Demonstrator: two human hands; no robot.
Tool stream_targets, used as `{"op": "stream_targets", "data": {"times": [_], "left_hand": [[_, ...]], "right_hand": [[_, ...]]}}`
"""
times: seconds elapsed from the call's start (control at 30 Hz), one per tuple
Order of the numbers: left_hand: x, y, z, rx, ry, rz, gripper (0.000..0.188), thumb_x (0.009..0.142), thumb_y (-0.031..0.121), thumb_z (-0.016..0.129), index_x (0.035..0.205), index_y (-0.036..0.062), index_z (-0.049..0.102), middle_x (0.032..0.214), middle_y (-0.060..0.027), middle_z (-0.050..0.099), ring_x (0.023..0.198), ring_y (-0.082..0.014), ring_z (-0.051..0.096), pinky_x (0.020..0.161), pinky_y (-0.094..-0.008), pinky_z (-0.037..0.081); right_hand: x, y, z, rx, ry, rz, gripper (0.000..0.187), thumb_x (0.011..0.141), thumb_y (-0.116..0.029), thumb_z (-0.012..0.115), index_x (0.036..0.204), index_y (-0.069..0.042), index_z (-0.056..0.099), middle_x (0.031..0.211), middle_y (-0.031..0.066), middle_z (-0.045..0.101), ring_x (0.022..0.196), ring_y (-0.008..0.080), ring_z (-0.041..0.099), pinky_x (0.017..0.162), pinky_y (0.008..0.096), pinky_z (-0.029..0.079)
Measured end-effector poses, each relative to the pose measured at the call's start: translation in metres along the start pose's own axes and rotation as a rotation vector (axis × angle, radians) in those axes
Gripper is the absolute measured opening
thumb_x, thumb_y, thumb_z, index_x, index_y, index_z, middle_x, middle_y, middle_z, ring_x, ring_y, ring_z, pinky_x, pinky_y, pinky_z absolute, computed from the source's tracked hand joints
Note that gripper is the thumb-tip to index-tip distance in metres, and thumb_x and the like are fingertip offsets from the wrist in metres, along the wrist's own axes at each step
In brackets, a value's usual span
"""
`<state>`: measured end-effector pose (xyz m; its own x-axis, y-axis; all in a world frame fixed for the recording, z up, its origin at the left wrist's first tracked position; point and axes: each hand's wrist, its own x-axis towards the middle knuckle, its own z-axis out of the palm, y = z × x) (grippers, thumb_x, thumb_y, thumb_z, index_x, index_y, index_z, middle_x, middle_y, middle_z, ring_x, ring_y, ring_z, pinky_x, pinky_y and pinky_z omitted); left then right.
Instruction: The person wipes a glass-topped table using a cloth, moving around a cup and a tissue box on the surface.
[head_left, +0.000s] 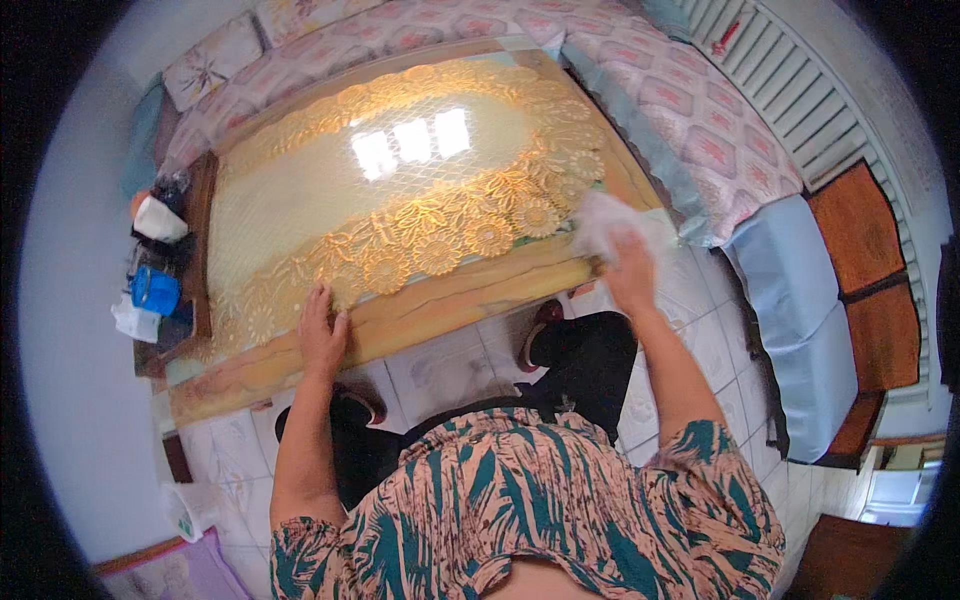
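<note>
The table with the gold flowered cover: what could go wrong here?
The white cloth in the right hand is close to the scalloped edge of the gold flowered cover, so it might catch and drag it.
The left hand rests at the near side of the table, by the cover's edge; leaning there could shift it.
The bright reflection might hide smudges.

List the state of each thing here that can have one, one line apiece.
White cloth, crumpled
Right hand, gripping the white cloth
Table, mostly covered, front border exposed
Gold floral table cover, spread out, glossy with reflected light
Left hand, resting at the table's near edge, fingers extended
Pink patterned seat cover, draped over the seating
Blue container, open or shut unclear
</note>
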<state>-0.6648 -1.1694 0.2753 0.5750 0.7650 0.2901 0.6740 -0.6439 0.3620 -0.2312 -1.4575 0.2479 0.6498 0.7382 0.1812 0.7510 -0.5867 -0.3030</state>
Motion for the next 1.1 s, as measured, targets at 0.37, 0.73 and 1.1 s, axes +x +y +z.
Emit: {"op": "stream_targets", "data": {"times": [0.37, 0.73, 1.1], "left_hand": [[-0.052, -0.129, -0.067, 0.192, 0.417, -0.452, 0.033, 0.083, 0.011, 0.056, 0.114, -0.0016, 0.055, 0.108, -0.0185, 0.059, 0.098, -0.0337, 0.057, 0.086, -0.0408, 0.044], [-0.049, -0.120, -0.079, 0.455, 0.497, -0.479, 0.026, 0.081, 0.021, 0.057, 0.105, 0.0111, 0.059, 0.110, -0.0078, 0.059, 0.106, -0.0296, 0.052, 0.092, -0.0422, 0.040], [-0.057, -0.132, -0.073, 0.437, 0.563, -0.505, 0.024, 0.080, 0.020, 0.058, 0.103, 0.0156, 0.061, 0.113, -0.0052, 0.059, 0.106, -0.0288, 0.052, 0.090, -0.0426, 0.042]], "right_hand": [[-0.061, -0.183, 0.017, 0.110, -0.139, -0.476, 0.073, 0.075, -0.028, 0.067, 0.141, -0.018, 0.040, 0.146, 0.0209, 0.032, 0.136, 0.0376, 0.029, 0.111, 0.0491, 0.022], [-0.004, -0.058, 0.014, 0.051, -0.032, -0.094, 0.067, 0.081, -0.032, 0.064, 0.141, -0.015, 0.040, 0.145, 0.0204, 0.036, 0.134, 0.0375, 0.032, 0.110, 0.0463, 0.025], [-0.076, -0.328, 0.044, 0.143, -0.339, -0.782, 0.078, 0.077, -0.033, 0.067, 0.146, -0.022, 0.032, 0.152, 0.0192, 0.022, 0.142, 0.0352, 0.017, 0.113, 0.0486, 0.016]]}}
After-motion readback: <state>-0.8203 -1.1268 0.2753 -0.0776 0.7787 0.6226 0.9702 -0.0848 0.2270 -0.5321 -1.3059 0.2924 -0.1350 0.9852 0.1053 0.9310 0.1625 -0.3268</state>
